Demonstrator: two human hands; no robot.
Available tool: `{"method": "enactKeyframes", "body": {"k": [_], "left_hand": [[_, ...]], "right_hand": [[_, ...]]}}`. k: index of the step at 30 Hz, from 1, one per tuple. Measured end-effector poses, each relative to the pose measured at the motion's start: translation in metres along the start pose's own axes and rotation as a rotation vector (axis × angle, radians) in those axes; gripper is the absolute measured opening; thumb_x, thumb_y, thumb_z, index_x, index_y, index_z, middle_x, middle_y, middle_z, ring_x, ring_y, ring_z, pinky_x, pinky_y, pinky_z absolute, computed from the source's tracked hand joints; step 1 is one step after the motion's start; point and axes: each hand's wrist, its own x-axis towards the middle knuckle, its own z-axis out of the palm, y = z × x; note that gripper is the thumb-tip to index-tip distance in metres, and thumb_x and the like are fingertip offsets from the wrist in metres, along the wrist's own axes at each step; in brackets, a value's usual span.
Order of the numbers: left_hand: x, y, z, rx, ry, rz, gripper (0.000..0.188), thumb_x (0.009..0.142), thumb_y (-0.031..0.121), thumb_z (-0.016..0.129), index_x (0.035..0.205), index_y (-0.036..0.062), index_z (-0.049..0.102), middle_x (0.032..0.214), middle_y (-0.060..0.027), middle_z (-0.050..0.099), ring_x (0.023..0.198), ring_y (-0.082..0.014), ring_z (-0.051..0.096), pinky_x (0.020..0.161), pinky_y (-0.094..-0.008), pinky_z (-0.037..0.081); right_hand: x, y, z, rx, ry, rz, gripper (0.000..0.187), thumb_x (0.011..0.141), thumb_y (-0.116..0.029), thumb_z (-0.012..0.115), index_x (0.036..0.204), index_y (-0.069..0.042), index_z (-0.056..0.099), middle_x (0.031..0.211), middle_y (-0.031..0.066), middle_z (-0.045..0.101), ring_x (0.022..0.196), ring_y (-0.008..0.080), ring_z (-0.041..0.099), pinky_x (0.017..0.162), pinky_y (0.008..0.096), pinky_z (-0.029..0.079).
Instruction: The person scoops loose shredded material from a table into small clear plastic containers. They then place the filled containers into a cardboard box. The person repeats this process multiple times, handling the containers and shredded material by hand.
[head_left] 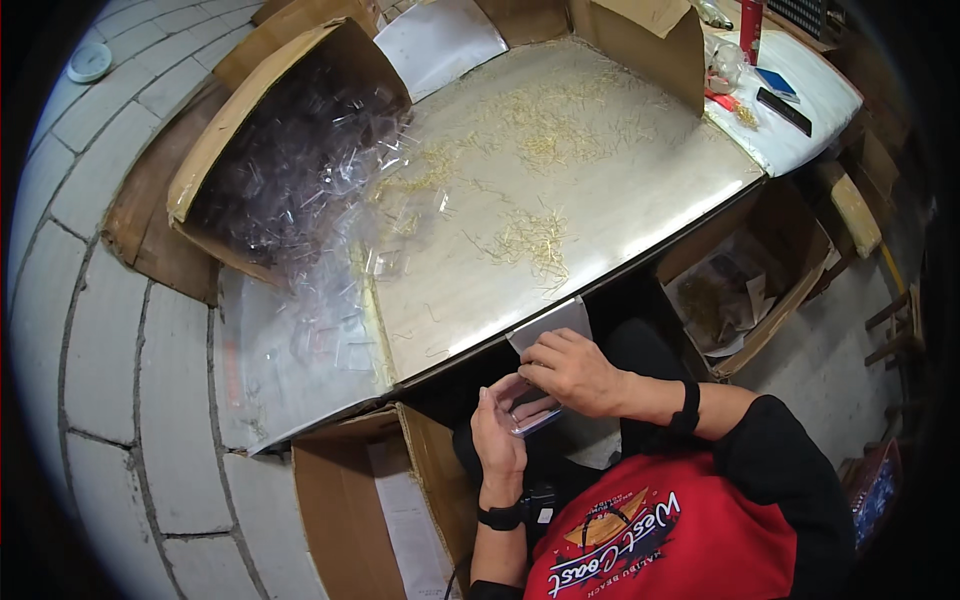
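In front of the table's near edge, my left hand [498, 438] cradles a clear plastic piece [537, 414], its fingers curled behind it. It looks like a small transparent box or cover, tilted. My right hand [582, 374] is just above it, fingers bent and pinched together at its upper end; whatever lies between the fingertips is hidden. Beyond my hands, a pile of thin gold-coloured wire pieces [530, 243] lies on the tabletop [640, 200]. A pale grey flap [556, 318] sticks out below the table's edge, behind my right hand.
A tipped cardboard box [185, 190] at the left spills clear plastic pieces [330, 190] onto the table. Open cartons stand at lower left [325, 515] and right [790, 310]. A white-covered surface [825, 85] at far right holds a black phone-like object [784, 112] and a red cylinder [751, 30].
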Motion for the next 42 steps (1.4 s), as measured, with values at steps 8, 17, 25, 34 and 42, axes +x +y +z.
{"method": "enactKeyframes", "body": {"k": [8, 17, 25, 34, 42], "left_hand": [[0.015, 0.016, -0.002, -0.043, 0.083, 0.066, 0.053, 0.098, 0.045, 0.030, 0.113, 0.0002, 0.053, 0.107, -0.0147, 0.058, 0.078, -0.0278, 0.063, 0.064, -0.0379, 0.056], [0.056, 0.073, -0.017, 0.060, 0.018, 0.142, 0.053, 0.099, 0.044, 0.027, 0.117, 0.0016, 0.051, 0.113, -0.0151, 0.060, 0.096, -0.0237, 0.061, 0.074, -0.0346, 0.053], [0.129, 0.106, -0.036, 0.342, 0.399, 0.478, 0.041, 0.099, 0.029, 0.036, 0.123, -0.0017, 0.049, 0.121, -0.0134, 0.056, 0.105, -0.0205, 0.056, 0.086, -0.0337, 0.047], [0.099, 0.109, -0.006, 0.562, 0.063, 0.326, 0.032, 0.091, 0.009, 0.051, 0.118, -0.0079, 0.050, 0.106, -0.0204, 0.061, 0.091, -0.0273, 0.064, 0.073, -0.0318, 0.053], [0.081, 0.075, -0.003, 0.110, 0.006, 0.211, 0.040, 0.088, 0.005, 0.052, 0.125, -0.0061, 0.040, 0.099, -0.0262, 0.062, 0.073, -0.0326, 0.068, 0.051, -0.0285, 0.058]], "right_hand": [[0.026, 0.006, 0.011, 0.049, 0.000, -0.091, 0.023, 0.071, -0.023, 0.059, 0.085, -0.005, 0.056, 0.085, 0.0060, 0.052, 0.082, 0.0221, 0.053, 0.072, 0.0325, 0.043], [0.088, 0.016, 0.022, 0.091, -0.012, -0.054, 0.024, 0.075, -0.016, 0.059, 0.090, 0.002, 0.053, 0.077, 0.0123, 0.054, 0.070, 0.0270, 0.061, 0.057, 0.0350, 0.050], [0.145, 0.053, 0.054, 0.214, 0.090, 0.285, 0.019, 0.071, 0.001, 0.057, 0.086, 0.000, 0.047, 0.077, 0.0174, 0.057, 0.067, 0.0376, 0.061, 0.056, 0.0430, 0.050], [0.103, 0.062, 0.016, 0.639, 0.022, 0.337, 0.014, 0.079, -0.011, 0.066, 0.084, -0.003, 0.056, 0.077, 0.0142, 0.060, 0.068, 0.0308, 0.061, 0.062, 0.0378, 0.048], [0.071, 0.207, -0.050, 0.115, -0.216, 0.672, 0.011, 0.074, -0.008, 0.067, 0.085, -0.005, 0.068, 0.084, 0.0127, 0.067, 0.082, 0.0272, 0.064, 0.071, 0.0353, 0.049]]}}
